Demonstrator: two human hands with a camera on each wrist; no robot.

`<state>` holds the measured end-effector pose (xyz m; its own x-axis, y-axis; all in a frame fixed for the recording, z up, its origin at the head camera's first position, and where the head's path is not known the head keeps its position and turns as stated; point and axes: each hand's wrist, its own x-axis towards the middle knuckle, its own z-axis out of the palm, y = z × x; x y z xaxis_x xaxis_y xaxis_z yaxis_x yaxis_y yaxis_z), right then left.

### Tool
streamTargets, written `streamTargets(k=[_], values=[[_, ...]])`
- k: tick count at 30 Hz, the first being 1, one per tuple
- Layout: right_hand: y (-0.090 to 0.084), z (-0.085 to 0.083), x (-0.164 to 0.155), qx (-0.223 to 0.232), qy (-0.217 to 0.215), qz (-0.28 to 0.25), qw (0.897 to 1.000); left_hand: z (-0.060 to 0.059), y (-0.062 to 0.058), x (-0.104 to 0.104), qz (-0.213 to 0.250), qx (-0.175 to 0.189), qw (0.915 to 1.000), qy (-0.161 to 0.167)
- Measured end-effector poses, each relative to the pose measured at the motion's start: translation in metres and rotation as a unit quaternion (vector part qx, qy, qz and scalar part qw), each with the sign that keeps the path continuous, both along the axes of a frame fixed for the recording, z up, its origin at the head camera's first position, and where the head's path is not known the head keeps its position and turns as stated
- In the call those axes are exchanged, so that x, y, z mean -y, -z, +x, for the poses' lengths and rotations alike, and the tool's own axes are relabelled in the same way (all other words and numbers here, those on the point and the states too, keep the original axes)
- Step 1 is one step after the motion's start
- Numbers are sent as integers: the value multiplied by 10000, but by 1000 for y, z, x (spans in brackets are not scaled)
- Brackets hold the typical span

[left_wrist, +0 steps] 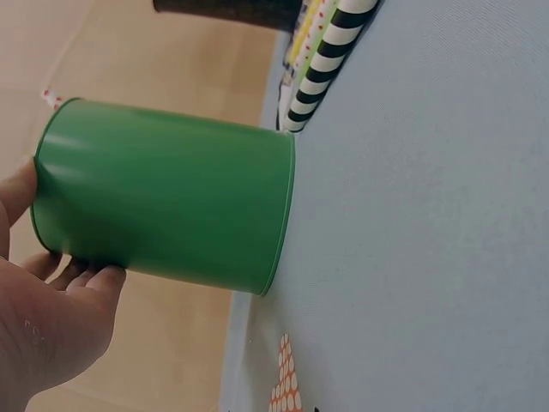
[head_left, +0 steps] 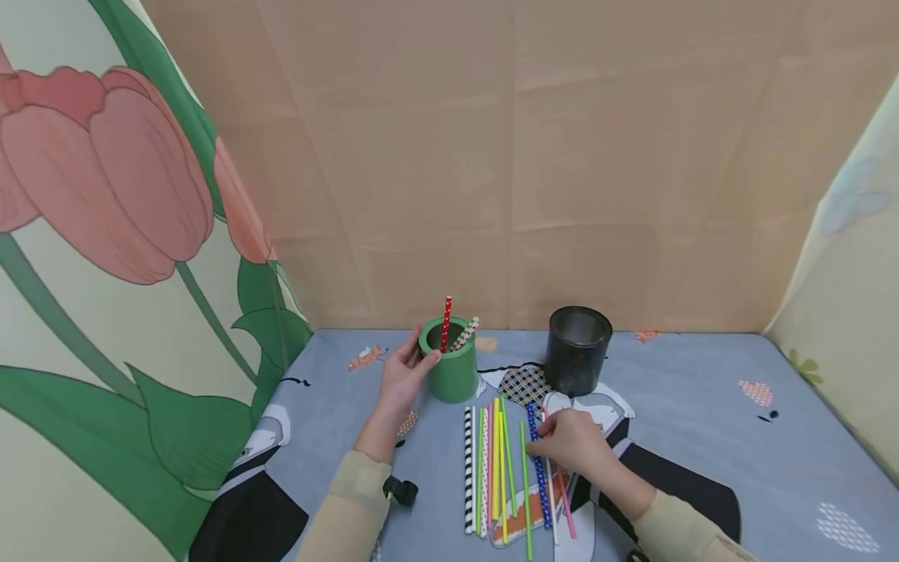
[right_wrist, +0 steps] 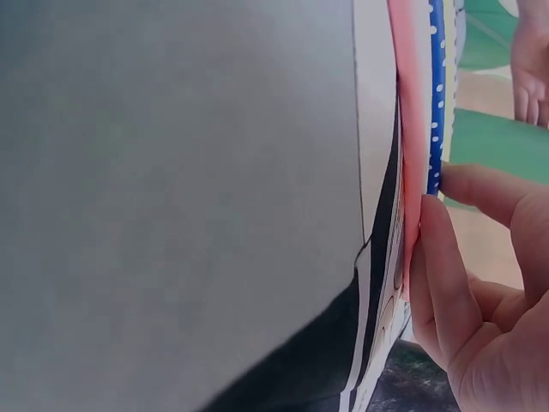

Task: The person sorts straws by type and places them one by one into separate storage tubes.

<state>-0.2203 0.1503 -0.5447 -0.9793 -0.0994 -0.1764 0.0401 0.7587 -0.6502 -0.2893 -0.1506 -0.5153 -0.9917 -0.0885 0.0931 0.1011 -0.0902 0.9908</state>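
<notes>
A green cup [head_left: 453, 373] stands upright on the grey-blue cloth, with a red dotted straw [head_left: 445, 318] and a striped straw [head_left: 467, 332] sticking out of it. My left hand [head_left: 420, 357] grips the cup near its rim; in the left wrist view its fingers [left_wrist: 93, 280] curl round the green cup [left_wrist: 163, 202]. Several straws lie side by side in front of the cup, among them a black-and-white one [head_left: 468, 468]. My right hand [head_left: 546, 437] pinches a blue dotted straw [head_left: 538, 468] lying in that row. Its fingertips [right_wrist: 442, 225] touch the blue straw [right_wrist: 437, 86] and a pink straw [right_wrist: 410, 129].
A black cup [head_left: 577, 350] stands upright just behind my right hand. Beige panels and a tulip-printed sheet [head_left: 105, 234] wall in the table at the back and left. The patterned cloth [head_left: 702, 437] stretches bare to the right.
</notes>
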Motion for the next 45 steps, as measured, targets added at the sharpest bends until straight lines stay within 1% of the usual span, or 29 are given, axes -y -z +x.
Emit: streamTargets(k=[10,14,21,30,37,42,45], values=[[3,2,1,71,52,15,10000,3,-1,0,-22,61,10000,-21],[4,2,2,3,38,32,10000,2,0,0,-58,96,9999,-45],[3,2,1,-78,61,32,9999,2,0,0,-99,-11,9999,-13],[4,2,-1,-60,69,-42,9999,1,-2,-1,-25,92,9999,-55],[4,0,-6,130,129,-258,9995,0,-1,0,49,55,10000,-12],[0,0,-8,416,447,-750,9953,1,-1,1,11,-20,10000,47],[-1,1,-9,478,525,-931,9931,2,-1,-1,-23,-42,10000,47]])
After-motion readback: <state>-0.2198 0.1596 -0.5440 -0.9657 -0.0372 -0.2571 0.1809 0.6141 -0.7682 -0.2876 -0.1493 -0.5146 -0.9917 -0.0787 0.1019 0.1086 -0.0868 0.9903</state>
